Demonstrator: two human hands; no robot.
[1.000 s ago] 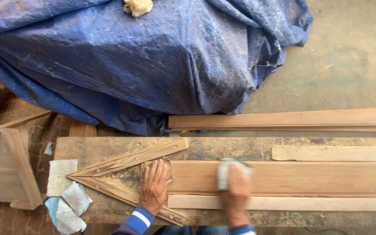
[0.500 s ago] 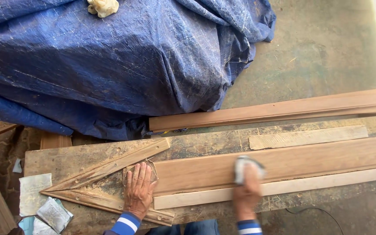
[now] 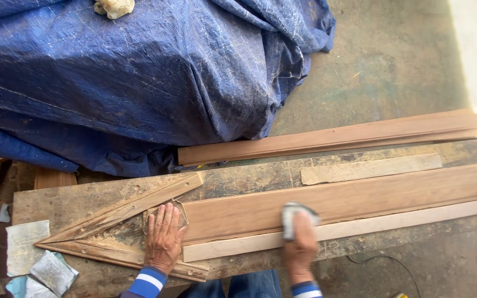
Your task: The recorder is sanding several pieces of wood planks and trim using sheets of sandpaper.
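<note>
I see no packages, labels, signs or screens anywhere on my workbench (image 3: 249, 179) or on the ground around it.

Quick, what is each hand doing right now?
Left hand: open, lying flat at the end of the long plank.
Right hand: closed on a pale sanding pad, pressing it against the plank.
</note>
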